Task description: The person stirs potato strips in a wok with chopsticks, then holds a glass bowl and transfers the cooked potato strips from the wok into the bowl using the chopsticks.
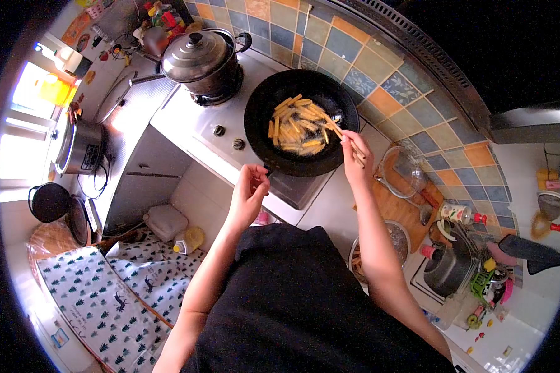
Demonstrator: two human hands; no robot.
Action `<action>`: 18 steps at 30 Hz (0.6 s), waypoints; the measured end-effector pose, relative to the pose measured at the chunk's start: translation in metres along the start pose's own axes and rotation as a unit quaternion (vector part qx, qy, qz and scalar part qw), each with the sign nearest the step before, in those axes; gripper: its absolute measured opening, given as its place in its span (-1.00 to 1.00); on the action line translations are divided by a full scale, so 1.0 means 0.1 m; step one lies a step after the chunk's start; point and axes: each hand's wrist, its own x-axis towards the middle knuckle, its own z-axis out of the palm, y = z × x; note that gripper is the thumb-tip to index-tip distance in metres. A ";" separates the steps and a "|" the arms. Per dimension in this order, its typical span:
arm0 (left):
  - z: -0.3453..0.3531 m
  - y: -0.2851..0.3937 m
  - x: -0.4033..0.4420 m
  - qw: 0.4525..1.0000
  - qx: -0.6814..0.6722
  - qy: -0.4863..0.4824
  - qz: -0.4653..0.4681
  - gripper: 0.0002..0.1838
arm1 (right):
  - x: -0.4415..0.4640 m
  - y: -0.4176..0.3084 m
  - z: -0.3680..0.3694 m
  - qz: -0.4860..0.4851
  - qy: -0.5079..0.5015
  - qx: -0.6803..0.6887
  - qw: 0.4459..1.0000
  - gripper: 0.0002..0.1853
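A black wok (263, 140) sits on the stove, with yellow strips of food (290, 131) frying in bubbling oil. Wooden chopsticks (333, 125) are held in my right hand (358, 160) at the wok's right side, their tips reaching among the strips. My left hand (251, 191) is at the near left edge of the wok, fingers curled beside a short dark handle piece; what they hold, if anything, is hidden.
A lidded steel pot (196, 57) stands on the back-left burner. On the right are a glass lid (403, 171), a wooden board (418, 222), a bowl (397, 241) and a sink (449, 268). A cooker (79, 148) stands far left.
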 end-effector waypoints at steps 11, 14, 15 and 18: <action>-0.03 0.02 0.00 1.000 -0.001 -0.005 -0.016 -0.75 | 0.00 0.06 -0.05 0.000 -0.033 0.015 0.999 -0.87; -0.02 0.00 0.01 1.000 -0.003 -0.007 -0.012 -0.76 | 0.02 0.04 0.05 -0.022 -0.034 0.064 0.997 -0.87; -0.02 0.02 0.01 1.000 -0.005 -0.008 -0.012 -0.76 | 0.03 0.02 0.10 -0.018 -0.023 0.085 0.996 -0.87; -0.02 0.05 0.01 1.000 0.003 -0.010 -0.014 -0.77 | 0.09 0.04 0.33 -0.023 -0.013 0.138 0.990 -0.85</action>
